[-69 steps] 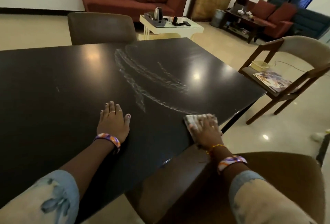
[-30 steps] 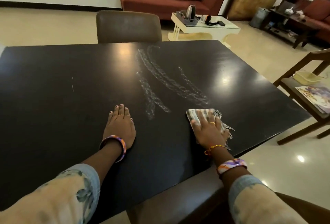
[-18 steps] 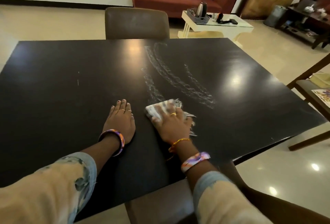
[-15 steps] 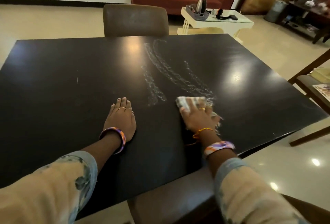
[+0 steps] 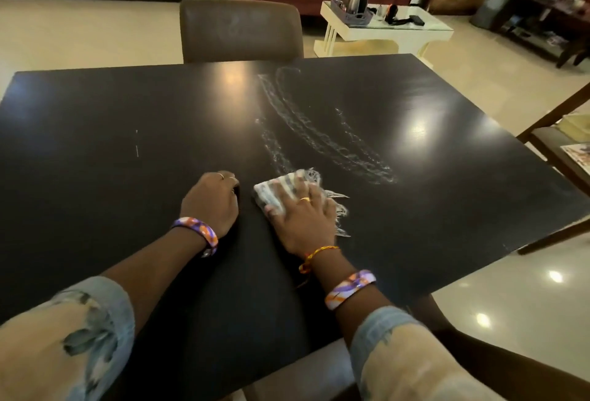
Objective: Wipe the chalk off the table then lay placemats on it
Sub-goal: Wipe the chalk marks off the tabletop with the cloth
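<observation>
The right hand (image 5: 305, 221) presses a striped cloth (image 5: 281, 191) flat on the black surface (image 5: 95, 145) with straight fingers, released rather than grasping, at the near end of the chalk (image 5: 322, 135) streaks that run away across the middle. Just left of it, the left hand (image 5: 210, 201) rests on the surface, its grip clenched on nothing.

The right hand (image 5: 303, 215) has slid the cloth (image 5: 281, 191) leftward, close beside the left hand (image 5: 212, 201), whose fingers (image 5: 228, 178) have curled under from flat.
</observation>
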